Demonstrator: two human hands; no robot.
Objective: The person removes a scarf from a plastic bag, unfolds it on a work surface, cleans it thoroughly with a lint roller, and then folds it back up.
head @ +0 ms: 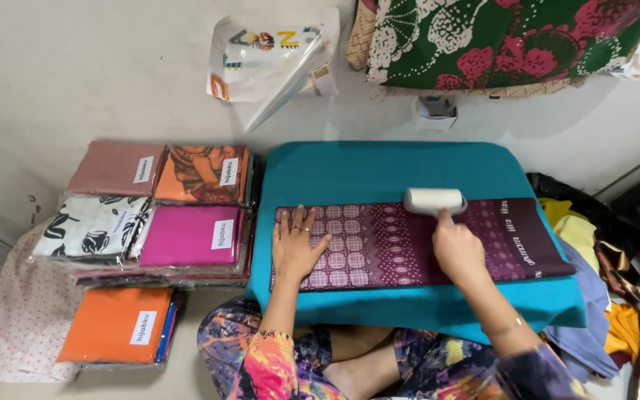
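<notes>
A folded maroon patterned cloth [379, 241] lies across a teal padded board [379, 167] in front of me. My left hand [295, 246] presses flat on the cloth's left part, fingers spread. My right hand [457, 250] grips the handle of a white lint roller [434, 200], whose drum rests on the cloth's upper edge right of centre.
Stacks of packaged folded cloths [161, 215] in pink, orange, magenta and black-and-white lie to the left, with an orange packet [116, 324] nearer me. Loose clothes [601, 252] pile up on the right. Empty plastic bags [268, 55] and a green floral fabric [505, 37] lie beyond the board.
</notes>
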